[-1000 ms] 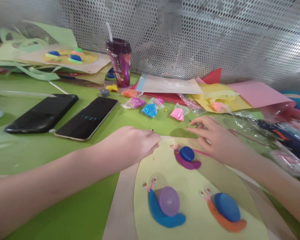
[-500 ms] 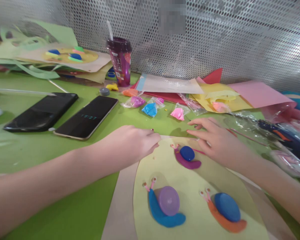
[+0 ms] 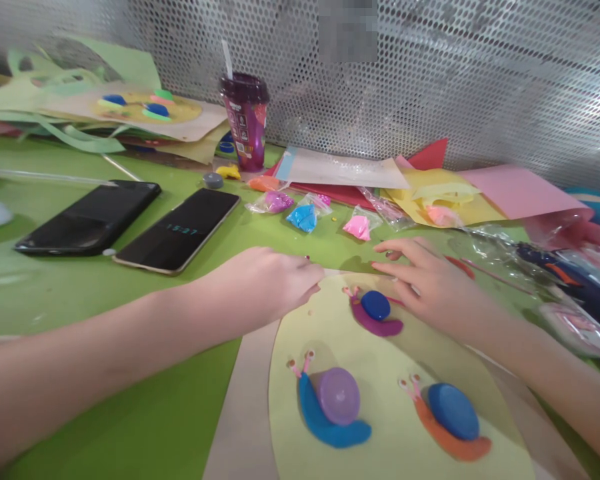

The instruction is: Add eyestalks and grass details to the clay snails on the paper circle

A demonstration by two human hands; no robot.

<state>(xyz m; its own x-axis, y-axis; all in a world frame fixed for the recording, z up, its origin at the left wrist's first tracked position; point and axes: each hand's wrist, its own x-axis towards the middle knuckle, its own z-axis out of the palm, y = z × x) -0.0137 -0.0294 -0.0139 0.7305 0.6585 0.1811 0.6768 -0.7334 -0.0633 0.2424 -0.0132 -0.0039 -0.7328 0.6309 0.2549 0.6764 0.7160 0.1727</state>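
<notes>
A pale yellow leaf-shaped sheet (image 3: 380,407) lies in front of me with three clay snails on it: a small purple snail with a blue cap (image 3: 375,312), a blue snail with a lilac cap (image 3: 333,407) and an orange snail with a blue cap (image 3: 450,420). My left hand (image 3: 267,283) rests curled at the sheet's upper left edge, fingertips pinched together; what they hold is hidden. My right hand (image 3: 430,280) lies flat with fingers stretched out just right of the purple snail, over a thin pink stick (image 3: 395,301).
Two black phones (image 3: 87,217) (image 3: 180,230) lie on the green table at the left. A purple cup with a straw (image 3: 247,120) stands at the back. Small clay bags (image 3: 303,217) (image 3: 357,227), coloured paper sheets (image 3: 430,187) and plastic wrappers (image 3: 555,267) crowd the back and right.
Both hands have stayed almost where they were; my right hand has flattened slightly beside the purple snail. The view has shifted a little to the left.
</notes>
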